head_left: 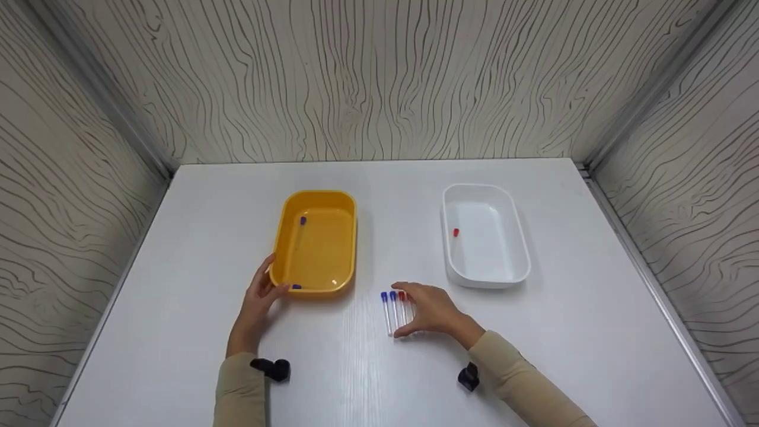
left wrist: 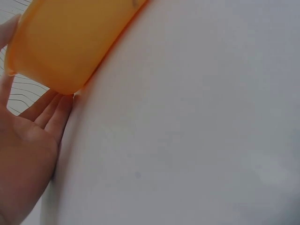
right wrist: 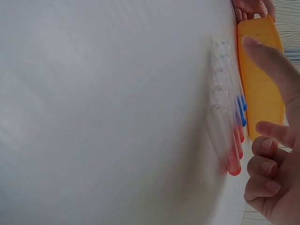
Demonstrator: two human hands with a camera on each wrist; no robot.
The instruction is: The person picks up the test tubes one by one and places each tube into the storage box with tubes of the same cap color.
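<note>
My left hand [head_left: 256,302] holds the near left corner of a yellow tray [head_left: 325,249], thumb at the rim and fingers along the outer wall, as the left wrist view also shows. Blue-capped tubes lie inside it, one cap [head_left: 303,220] toward the far end and another cap [head_left: 296,287] by the thumb. Over a row of clear capped tubes [right wrist: 219,124] on the table hovers my right hand [head_left: 436,309], thumb and forefinger spread apart with nothing gripped. Two tubes in the row have blue caps [head_left: 392,295] and three have red caps [right wrist: 234,168]; the hand partly covers the red ones in the head view.
A white tray [head_left: 483,240] stands to the right, beyond my right hand, with a red-capped tube [head_left: 456,232] lying along its left side. Patterned wall panels [head_left: 367,83] enclose the white table [head_left: 397,207] at the back and both sides.
</note>
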